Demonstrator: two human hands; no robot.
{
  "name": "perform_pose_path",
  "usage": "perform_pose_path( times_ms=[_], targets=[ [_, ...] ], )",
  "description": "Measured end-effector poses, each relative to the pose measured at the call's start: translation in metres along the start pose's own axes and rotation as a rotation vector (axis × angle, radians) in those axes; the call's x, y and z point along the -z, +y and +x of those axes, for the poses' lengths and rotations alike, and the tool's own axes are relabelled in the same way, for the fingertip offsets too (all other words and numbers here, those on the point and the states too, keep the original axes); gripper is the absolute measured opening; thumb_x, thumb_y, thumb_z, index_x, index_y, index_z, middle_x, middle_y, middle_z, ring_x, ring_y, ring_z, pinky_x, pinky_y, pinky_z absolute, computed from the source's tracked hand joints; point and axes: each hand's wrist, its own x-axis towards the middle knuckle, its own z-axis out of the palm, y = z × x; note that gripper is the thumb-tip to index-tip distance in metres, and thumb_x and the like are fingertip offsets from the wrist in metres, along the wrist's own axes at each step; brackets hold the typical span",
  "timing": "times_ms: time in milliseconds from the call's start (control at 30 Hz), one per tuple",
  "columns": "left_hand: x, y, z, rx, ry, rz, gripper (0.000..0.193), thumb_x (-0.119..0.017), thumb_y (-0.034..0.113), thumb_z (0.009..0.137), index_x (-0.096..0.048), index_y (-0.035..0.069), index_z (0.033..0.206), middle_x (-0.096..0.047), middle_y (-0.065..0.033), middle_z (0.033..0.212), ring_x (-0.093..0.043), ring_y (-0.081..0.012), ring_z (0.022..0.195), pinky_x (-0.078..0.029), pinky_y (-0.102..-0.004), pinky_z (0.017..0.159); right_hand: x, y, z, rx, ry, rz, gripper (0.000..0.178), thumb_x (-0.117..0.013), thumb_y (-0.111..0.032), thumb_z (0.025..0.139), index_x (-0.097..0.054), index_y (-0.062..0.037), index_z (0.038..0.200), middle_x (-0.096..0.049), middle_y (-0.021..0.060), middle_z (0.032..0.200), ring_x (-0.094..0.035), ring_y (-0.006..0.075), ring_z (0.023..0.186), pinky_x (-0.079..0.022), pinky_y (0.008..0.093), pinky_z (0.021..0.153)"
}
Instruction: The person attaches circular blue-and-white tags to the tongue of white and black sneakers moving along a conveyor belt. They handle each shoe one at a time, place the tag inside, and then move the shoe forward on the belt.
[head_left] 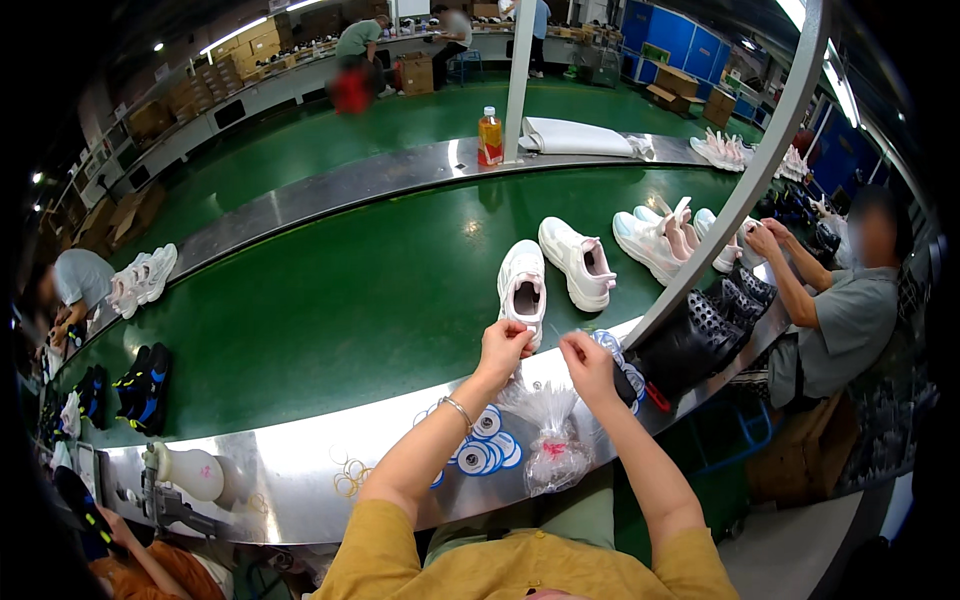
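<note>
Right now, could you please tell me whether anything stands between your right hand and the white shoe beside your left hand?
Nothing visible does: only a small gap over the green surface parts the right hand from the white shoe. The left hand is at the shoe's near end, outside that gap.

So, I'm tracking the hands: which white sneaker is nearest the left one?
The white sneaker whose heel is right at the left hand; the neighbouring sneaker stands to its right, the other white sneakers farther off.
</note>
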Motion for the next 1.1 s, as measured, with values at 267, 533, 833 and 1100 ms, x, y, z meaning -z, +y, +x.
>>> perform_pose_path(
  times_ms=[267,533,833,1100],
  targets=[
    [0.004,-0.021,0.028,0.027,-0.010,-0.044,0.007,-0.062,0.004,0.086,-0.060,-0.003,0.087,-0.063,-0.0074,0.075,-0.061,-0.0121,0.062,-0.052,-0.0234,0.057,-0.015,0.049,0.034,0.032,-0.107,-0.156,0.009,-0.059,-0.013,0.086,-0.062,-0.0051,0.088,-0.064,0.0138,0.083,-0.062,0.0344,0.076,-0.048,0.0410,0.065],
    [0.014,-0.015,0.043,0.043,-0.003,-0.025,0.010,-0.060,0.006,0.089,-0.061,-0.004,0.090,-0.063,-0.0065,0.076,-0.060,-0.0101,0.061,-0.052,-0.0223,0.058,-0.027,0.076,0.043,0.140,-0.160,-0.338,0.007,-0.058,-0.014,0.086,-0.063,-0.0100,0.089,-0.063,0.0095,0.081,-0.062,0.0327,0.072,-0.049,0.0412,0.061],
    [0.025,-0.007,0.019,0.094,-0.038,-0.045,0.007,-0.063,0.006,0.087,-0.060,-0.001,0.086,-0.063,-0.0056,0.073,-0.059,-0.0099,0.059,-0.050,-0.0214,0.053,-0.055,0.040,0.034,0.130,-0.219,-0.292,0.009,-0.056,-0.017,0.087,-0.061,-0.0096,0.089,-0.061,0.0111,0.078,-0.060,0.0347,0.070,-0.048,0.0436,0.060],
    [0.039,0.028,-0.004,-0.091,0.072,0.212,0.007,-0.060,0.006,0.086,-0.063,-0.001,0.085,-0.062,-0.0043,0.074,-0.060,-0.0106,0.063,-0.048,-0.0236,0.053,-0.040,0.001,0.034,-0.138,-0.329,-0.138,0.015,-0.053,-0.014,0.089,-0.056,-0.0039,0.100,-0.065,0.0186,0.087,-0.062,0.0373,0.077,-0.047,0.0440,0.067]
  ],
)
